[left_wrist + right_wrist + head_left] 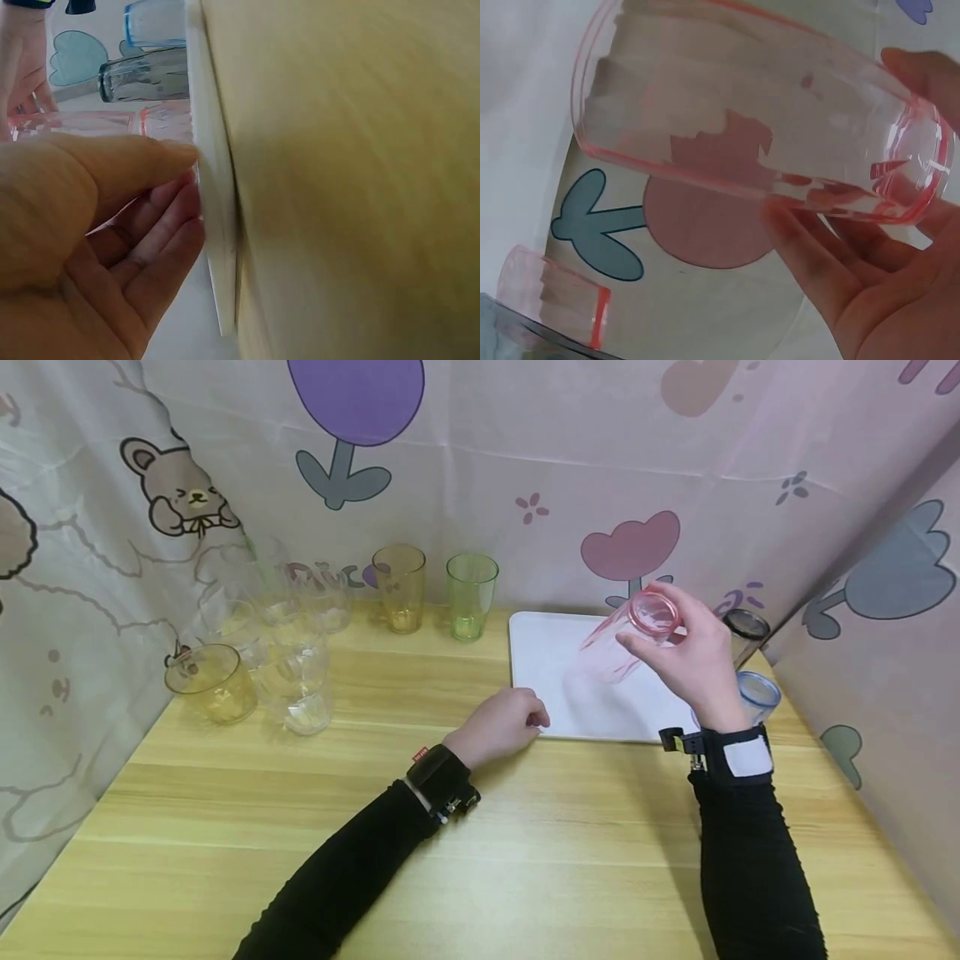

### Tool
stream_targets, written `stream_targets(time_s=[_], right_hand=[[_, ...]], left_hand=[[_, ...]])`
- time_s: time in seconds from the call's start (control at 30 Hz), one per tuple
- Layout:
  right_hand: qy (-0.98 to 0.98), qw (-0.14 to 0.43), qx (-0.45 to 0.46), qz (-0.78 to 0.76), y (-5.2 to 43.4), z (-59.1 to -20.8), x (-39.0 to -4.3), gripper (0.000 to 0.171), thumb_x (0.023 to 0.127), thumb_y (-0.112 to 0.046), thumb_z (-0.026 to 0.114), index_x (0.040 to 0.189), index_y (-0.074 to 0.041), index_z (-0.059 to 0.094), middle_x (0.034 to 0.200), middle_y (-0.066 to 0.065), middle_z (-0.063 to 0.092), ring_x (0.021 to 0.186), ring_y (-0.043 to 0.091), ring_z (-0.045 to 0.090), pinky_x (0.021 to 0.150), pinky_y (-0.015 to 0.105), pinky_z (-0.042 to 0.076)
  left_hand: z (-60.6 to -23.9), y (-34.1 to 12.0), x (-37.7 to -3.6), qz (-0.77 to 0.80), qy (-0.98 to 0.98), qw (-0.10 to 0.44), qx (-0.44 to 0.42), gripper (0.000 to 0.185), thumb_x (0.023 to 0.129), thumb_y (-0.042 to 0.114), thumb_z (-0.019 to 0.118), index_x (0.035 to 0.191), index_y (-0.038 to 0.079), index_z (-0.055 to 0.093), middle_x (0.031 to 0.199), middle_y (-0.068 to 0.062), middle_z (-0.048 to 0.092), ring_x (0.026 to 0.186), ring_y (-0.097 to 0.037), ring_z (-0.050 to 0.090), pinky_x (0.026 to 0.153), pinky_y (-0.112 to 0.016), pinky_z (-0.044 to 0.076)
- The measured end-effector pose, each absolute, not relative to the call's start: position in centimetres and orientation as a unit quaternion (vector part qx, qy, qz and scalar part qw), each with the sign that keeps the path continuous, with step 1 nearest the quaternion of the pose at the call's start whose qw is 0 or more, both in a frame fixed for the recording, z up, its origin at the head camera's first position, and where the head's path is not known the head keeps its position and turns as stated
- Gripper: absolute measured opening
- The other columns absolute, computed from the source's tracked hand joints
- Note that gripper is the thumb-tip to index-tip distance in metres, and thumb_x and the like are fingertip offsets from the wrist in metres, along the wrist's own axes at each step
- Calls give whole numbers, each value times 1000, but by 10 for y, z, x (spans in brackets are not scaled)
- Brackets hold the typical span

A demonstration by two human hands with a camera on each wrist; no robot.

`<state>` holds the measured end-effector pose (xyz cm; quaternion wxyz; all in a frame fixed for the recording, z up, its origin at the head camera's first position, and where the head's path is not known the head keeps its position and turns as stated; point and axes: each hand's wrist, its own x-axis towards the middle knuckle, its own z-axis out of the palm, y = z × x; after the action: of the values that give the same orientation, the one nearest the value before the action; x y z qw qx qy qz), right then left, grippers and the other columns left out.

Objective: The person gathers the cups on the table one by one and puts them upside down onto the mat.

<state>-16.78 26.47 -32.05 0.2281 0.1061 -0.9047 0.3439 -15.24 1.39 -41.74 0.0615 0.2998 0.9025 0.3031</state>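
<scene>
Left hand: my left hand (501, 720) rests on the pale wooden table (480, 843) at the near-left corner of the flat white rectangular tray (540, 652); its fingers lie straight against the tray's edge and hold nothing.
Right hand: my right hand (693, 656) curls round the base of a clear pink plastic tumbler (626, 639), tilted with its mouth pointing down toward the tray, not yet touching it.
Done so far: the tray looks bare; I judge no cup is placed yet.
Right, beyond the tray: a blue-rimmed clear cup (759, 693) and a dark smoky cup (745, 631) wait.
Far side: an amber tumbler (400, 587) and a green tumbler (471, 596) stand upright.
Far left: several clear glasses (296, 652) and an amber glass mug (212, 682) remain, well apart from the tray.
</scene>
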Motion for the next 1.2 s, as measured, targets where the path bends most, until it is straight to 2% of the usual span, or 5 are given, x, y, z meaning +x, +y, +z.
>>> stream_targets(time_s=[0.1, 0.2, 0.37, 0.73, 1.2], right_hand=[[-907, 227, 91, 344, 267, -323, -172, 71, 85, -29, 87, 149, -18, 58, 138, 11, 65, 119, 27, 60, 85, 16, 47], [-910, 221, 74, 342, 269, -324, -179, 72, 86, -31, 85, 151, -18, 55, 141, 12, 63, 123, 30, 58, 92, 35, 49], [-917, 192, 43, 346, 272, -325, -198, 74, 90, -37, 80, 154, -15, 51, 148, 16, 58, 135, 36, 52, 107, 59, 43], [-936, 143, -13, 321, 278, -329, -254, 74, 92, -32, 74, 156, -9, 44, 149, 24, 54, 138, 43, 49, 114, 59, 39], [-952, 108, -37, 285, 286, -331, -288, 77, 93, -39, 69, 158, -9, 40, 152, 25, 51, 141, 48, 45, 110, 69, 34]], left_hand=[[-417, 15, -152, 290, 906, 61, 303, 14, 95, 4, 71, 103, 10, 80, 102, 0, 73, 96, -13, 66, 86, -24, 54], [-416, 15, -151, 287, 905, 64, 307, 14, 96, 4, 71, 102, 11, 81, 102, 1, 74, 97, -13, 67, 86, -25, 54], [-417, 14, -150, 277, 906, 65, 314, 14, 96, 5, 69, 100, 12, 81, 101, 2, 74, 96, -13, 67, 85, -25, 55], [-418, 12, -150, 272, 906, 60, 320, 16, 95, 5, 69, 100, 13, 81, 102, 2, 75, 95, -11, 66, 83, -24, 54], [-417, 17, -153, 264, 906, 68, 324, 15, 96, 6, 69, 102, 13, 81, 104, 2, 75, 97, -12, 68, 83, -22, 55]])
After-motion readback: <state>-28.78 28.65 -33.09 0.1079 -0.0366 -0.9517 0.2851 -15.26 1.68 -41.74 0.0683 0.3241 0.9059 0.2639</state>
